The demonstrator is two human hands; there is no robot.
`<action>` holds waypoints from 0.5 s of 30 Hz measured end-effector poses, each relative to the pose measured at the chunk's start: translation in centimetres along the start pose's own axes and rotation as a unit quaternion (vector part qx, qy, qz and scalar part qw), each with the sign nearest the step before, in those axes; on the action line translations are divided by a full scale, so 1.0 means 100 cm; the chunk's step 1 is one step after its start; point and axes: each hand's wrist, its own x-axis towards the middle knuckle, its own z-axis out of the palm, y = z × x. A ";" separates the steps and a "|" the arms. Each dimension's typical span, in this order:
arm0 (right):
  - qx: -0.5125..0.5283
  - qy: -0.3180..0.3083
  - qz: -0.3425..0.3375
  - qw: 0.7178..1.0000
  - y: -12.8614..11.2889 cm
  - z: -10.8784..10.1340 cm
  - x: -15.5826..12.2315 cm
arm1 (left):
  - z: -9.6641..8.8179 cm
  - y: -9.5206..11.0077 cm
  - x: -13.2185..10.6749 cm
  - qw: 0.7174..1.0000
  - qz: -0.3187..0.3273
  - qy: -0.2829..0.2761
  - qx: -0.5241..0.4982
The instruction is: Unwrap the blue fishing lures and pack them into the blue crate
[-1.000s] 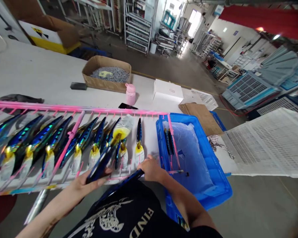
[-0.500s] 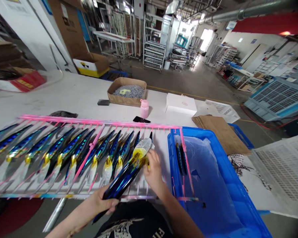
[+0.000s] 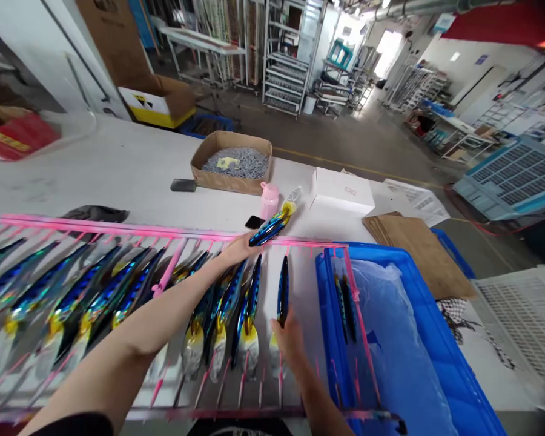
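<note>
Blue, shiny fishing lures [image 3: 136,284] with yellow heads and clear lips lie in a row across a pink rack [image 3: 95,227]. My left hand [image 3: 238,249] reaches over the rack's far rail, closed round a lure [image 3: 271,229] whose clear lip points away from me. I cannot tell whether more than one is in that hand. Closer to me, my right hand [image 3: 288,336] has its fingers round the lip end of another lure [image 3: 283,290], the last in the row. That lure's tail points to the far rail, and my fingers partly cover its head.
A blue crate [image 3: 409,315] lined with clear plastic stands right, the rack's end over it. Beyond the rack are a pink bottle [image 3: 269,200], a phone [image 3: 254,222], a carton of small grey pieces [image 3: 236,163], a white box [image 3: 343,191] and cardboard sheets [image 3: 418,254].
My left hand has moved from near my body to the far rail, carrying a lure. My right hand has come down from the held lures' lips to a lure on the rack. The view has shifted.
</note>
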 end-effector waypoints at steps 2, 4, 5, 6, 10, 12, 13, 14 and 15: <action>-0.012 0.019 0.034 0.999 0.000 0.005 0.000 | 0.004 -0.013 0.034 1.000 0.014 -0.009 0.003; -0.025 0.036 0.063 0.997 -0.001 0.011 0.000 | 0.010 -0.024 0.057 1.000 0.023 -0.017 0.009; -0.034 0.045 0.079 0.995 -0.002 0.016 0.000 | 0.012 -0.029 0.065 0.999 0.025 -0.021 0.013; -0.044 0.050 0.097 0.993 -0.005 0.020 0.000 | 0.015 -0.032 0.070 0.999 0.026 -0.027 0.016; -0.088 0.027 0.149 0.984 -0.023 0.033 0.004 | 0.020 -0.038 0.077 0.998 0.025 -0.043 0.031; -0.101 -0.003 0.147 0.984 -0.033 0.034 0.003 | 0.020 -0.039 0.078 0.998 0.021 -0.044 0.035; -0.100 -0.015 0.144 0.984 -0.037 0.032 0.001 | 0.019 -0.039 0.079 0.998 0.020 -0.044 0.035; -0.091 -0.023 0.139 0.986 -0.039 0.027 -0.002 | 0.019 -0.039 0.080 0.998 0.019 -0.042 0.032; -0.076 -0.026 0.132 0.988 -0.041 0.020 -0.007 | 0.019 -0.039 0.081 0.999 0.018 -0.040 0.028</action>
